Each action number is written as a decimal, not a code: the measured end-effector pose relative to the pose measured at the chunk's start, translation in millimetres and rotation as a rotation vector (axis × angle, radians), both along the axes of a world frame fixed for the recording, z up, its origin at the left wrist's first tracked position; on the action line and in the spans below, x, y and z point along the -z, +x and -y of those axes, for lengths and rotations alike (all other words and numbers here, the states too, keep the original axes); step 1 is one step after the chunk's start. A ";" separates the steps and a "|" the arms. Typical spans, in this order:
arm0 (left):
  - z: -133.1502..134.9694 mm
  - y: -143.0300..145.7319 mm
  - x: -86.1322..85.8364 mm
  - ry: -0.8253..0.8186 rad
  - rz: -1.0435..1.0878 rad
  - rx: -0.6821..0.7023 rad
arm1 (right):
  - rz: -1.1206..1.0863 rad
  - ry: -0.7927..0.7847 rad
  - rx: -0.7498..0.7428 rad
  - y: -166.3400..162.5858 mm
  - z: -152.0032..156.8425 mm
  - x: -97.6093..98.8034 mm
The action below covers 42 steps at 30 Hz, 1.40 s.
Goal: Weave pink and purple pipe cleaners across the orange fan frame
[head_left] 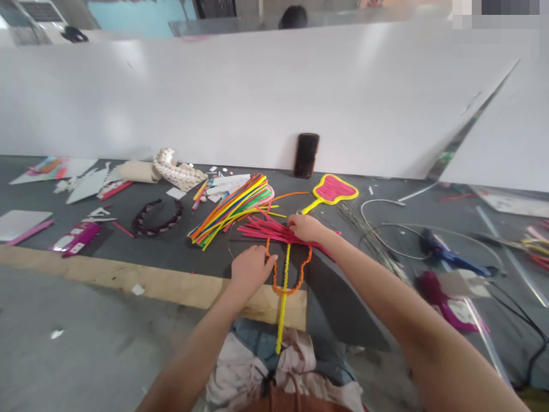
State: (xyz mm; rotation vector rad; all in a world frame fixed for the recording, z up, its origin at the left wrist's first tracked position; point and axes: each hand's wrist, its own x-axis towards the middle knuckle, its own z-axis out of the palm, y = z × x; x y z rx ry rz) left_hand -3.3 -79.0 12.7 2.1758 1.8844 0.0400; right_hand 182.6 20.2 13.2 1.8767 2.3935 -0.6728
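Your orange frame (pixel 290 290) looks light, bendy, easily deformed; better hold by yellow stem (pixel 281 326). Fuzzy, twisted loop, at counter (pixel 206 264) edge, stem toward six o'clock, pink strips (pixel 261 230) at twelve. Left hand (pixel 251 268) pinches loop at ten o'clock; right hand (pixel 306 228) on strips, grip cannot be told.
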 end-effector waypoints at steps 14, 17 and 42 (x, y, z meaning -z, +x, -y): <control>-10.2 2.6 1.4 0.012 0.513 -0.225 | -0.511 -0.103 -0.037 28.0 35.4 -22.6; -11.2 -3.3 -6.2 -0.055 0.780 -0.141 | -0.679 -0.104 -0.034 40.5 50.3 -36.2; 3.5 36.8 -48.0 -0.118 1.586 -0.372 | -0.789 0.080 -0.205 29.2 82.3 -75.2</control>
